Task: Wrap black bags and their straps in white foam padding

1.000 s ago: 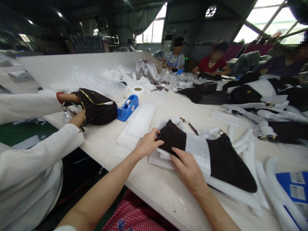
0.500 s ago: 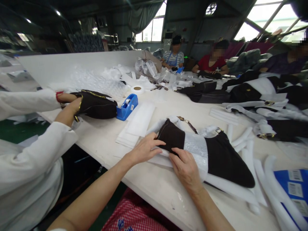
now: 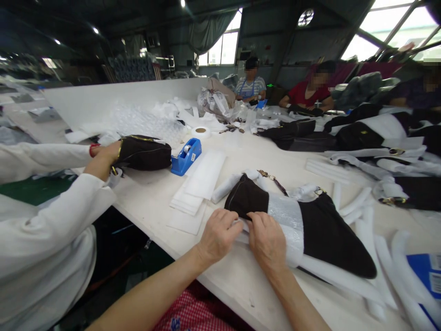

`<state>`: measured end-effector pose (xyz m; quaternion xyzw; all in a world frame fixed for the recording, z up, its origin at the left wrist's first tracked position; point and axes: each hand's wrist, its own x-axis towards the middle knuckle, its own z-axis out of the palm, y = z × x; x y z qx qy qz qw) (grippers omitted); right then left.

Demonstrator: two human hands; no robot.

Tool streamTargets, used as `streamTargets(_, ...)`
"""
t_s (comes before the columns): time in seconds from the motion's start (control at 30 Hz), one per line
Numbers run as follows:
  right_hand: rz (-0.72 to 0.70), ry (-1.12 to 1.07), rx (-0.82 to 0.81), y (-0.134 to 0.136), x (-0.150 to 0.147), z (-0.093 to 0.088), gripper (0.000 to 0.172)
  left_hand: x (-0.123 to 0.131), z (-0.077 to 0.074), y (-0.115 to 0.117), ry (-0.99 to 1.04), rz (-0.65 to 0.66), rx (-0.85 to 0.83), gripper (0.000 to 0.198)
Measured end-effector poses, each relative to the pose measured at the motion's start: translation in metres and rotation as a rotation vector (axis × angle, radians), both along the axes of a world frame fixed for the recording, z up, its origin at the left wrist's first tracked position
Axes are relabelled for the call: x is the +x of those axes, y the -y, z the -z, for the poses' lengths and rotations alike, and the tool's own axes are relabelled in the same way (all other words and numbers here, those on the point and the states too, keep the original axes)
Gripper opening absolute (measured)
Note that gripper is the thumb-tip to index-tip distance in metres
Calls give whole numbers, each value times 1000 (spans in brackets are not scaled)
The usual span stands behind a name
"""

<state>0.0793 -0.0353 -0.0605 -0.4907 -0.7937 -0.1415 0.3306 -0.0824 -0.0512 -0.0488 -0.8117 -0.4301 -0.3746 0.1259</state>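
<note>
A dark brown handbag [image 3: 332, 234] lies on the white table in front of me, with a white wrap band [image 3: 285, 225] around its middle. White foam padding [image 3: 339, 280] runs along its near edge. My left hand [image 3: 220, 234] is closed at the bag's near left edge, with fingertips pinching the dark fabric beside the padding. Close by, my right hand [image 3: 267, 241] has its fingers curled on the same edge, left of the band. Both thumbs face each other, and exactly what lies under the fingertips is partly hidden. The bag's wrapped strap and chain [image 3: 274, 181] lie behind it.
Flat foam sheets [image 3: 206, 172] and a blue tape dispenser [image 3: 186, 157] lie left of the bag. A co-worker's white sleeve [image 3: 51, 220] reaches toward another dark bag [image 3: 144, 154]. Foam strips [image 3: 365, 225] and more dark bags [image 3: 361, 133] lie on the right.
My left hand has gone from extended fingers to a closed pinch, nearer my right hand. My right fingers have curled in at the bag's edge. The view has shifted slightly.
</note>
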Motion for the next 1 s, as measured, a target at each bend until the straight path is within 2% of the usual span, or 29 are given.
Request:
streamTargets(0.07,10,-18,-3,0,-1,0,15,2,8,1,-62,54,27,18)
streamTargets(0.2,-19,-81,-26,0,1,0,15,3,20,-4,-17,32,40,26)
streamTargets(0.3,-90,-144,-45,1,5,0,15,2,23,-8,-2,27,25,28)
streamTargets(0.4,-152,-174,-65,2,7,0,15,1,23,-9,7,26,3,29)
streamTargets(0.53,-140,-231,-97,1,9,1,16,1,21,-8,28,6,-47,26)
streamTargets(0.77,-177,-223,-53,7,7,-5,14,3,20,-8,-1,-25,151,21)
streamTargets(1.0,-140,-117,-7,9,0,-5,23,4,9,-17,-57,26,159,17)
